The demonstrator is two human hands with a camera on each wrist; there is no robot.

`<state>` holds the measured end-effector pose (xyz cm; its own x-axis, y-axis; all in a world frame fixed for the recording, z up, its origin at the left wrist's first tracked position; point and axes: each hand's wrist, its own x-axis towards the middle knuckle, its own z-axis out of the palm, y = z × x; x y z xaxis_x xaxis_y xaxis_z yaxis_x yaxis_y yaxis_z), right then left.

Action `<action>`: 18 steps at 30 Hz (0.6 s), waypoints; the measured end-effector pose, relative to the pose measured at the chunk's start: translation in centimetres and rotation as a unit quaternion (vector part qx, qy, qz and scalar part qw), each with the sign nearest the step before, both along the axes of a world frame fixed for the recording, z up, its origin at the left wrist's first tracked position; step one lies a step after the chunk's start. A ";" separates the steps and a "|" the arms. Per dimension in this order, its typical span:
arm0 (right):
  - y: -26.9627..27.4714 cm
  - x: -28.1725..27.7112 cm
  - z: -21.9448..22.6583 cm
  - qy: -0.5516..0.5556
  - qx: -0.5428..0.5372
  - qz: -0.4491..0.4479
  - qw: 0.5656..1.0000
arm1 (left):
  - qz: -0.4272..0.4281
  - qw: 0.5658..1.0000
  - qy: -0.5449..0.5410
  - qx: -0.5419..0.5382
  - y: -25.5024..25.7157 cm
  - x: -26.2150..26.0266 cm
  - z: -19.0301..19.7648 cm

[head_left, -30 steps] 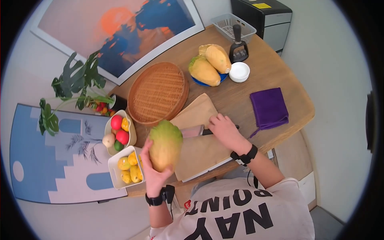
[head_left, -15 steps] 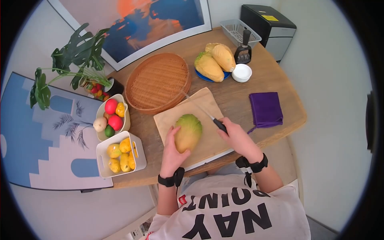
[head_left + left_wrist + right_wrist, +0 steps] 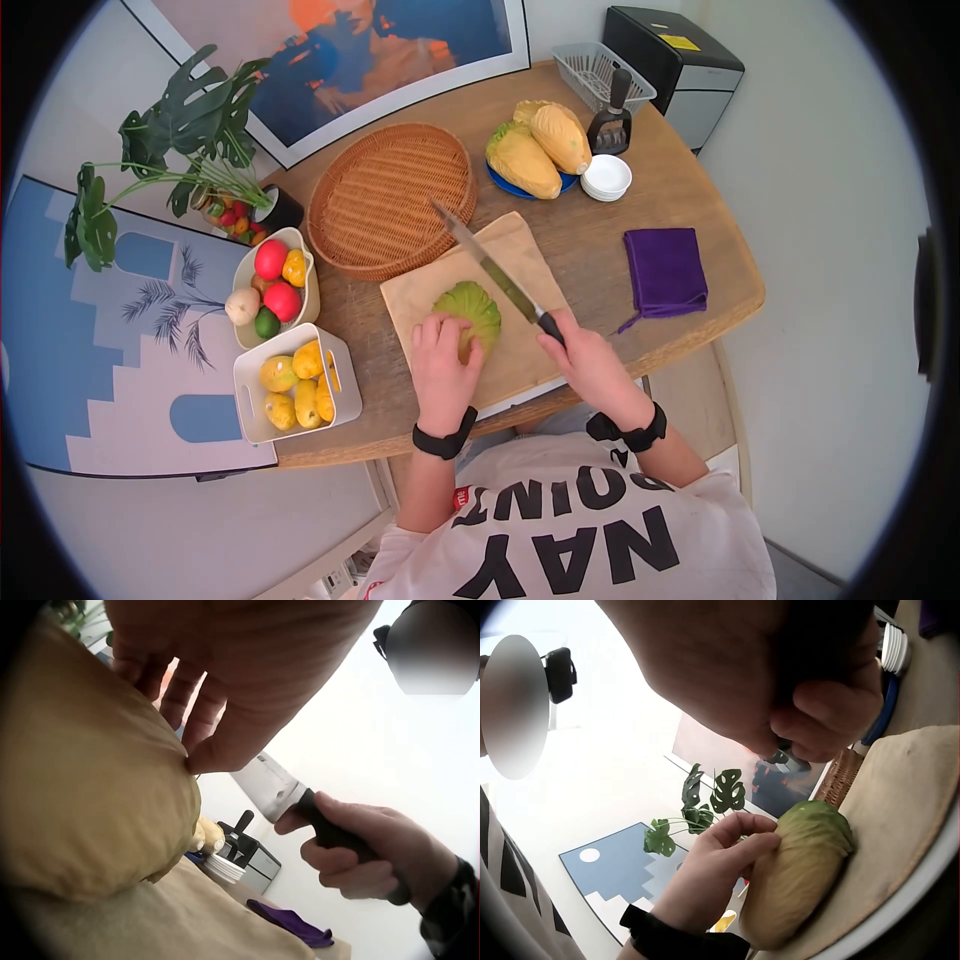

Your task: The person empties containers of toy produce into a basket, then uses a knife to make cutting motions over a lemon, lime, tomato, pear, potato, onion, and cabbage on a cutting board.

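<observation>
A napa cabbage, pale yellow with a green leafy end, lies on the wooden cutting board. The left hand holds it from above, fingers bent over it and thumb against its near side. In the right hand is a kitchen knife, gripped by its black handle. Its blade is raised over the board, the tip pointing away toward the basket. In the left wrist view the knife stays apart from the cabbage. The right wrist view shows the left fingertips on the cabbage's upper side.
A round wicker basket stands beyond the board. Two white bins of produce sit to the left. Farther back, two more napa cabbages rest on a blue plate, beside stacked white bowls. A purple cloth lies at right.
The left hand has brought the cabbage down onto the board and shifted its hold to the top. The right hand has picked up the knife from the board and raised its blade.
</observation>
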<state>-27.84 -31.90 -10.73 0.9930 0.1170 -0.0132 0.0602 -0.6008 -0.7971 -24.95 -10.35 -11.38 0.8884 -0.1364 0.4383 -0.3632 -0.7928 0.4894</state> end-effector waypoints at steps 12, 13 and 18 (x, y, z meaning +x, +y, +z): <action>1.3 0.1 0.6 0.018 -0.039 0.029 0.999 | 0.057 0.998 -0.001 -0.018 -0.3 0.8 -0.3; 1.4 0.4 0.6 0.025 -0.051 0.038 0.998 | 0.058 0.998 0.000 -0.019 -0.2 0.9 -0.2; 2.2 -0.1 1.8 -0.037 -0.015 0.036 0.999 | 0.062 0.997 -0.026 -0.044 0.3 0.3 -0.3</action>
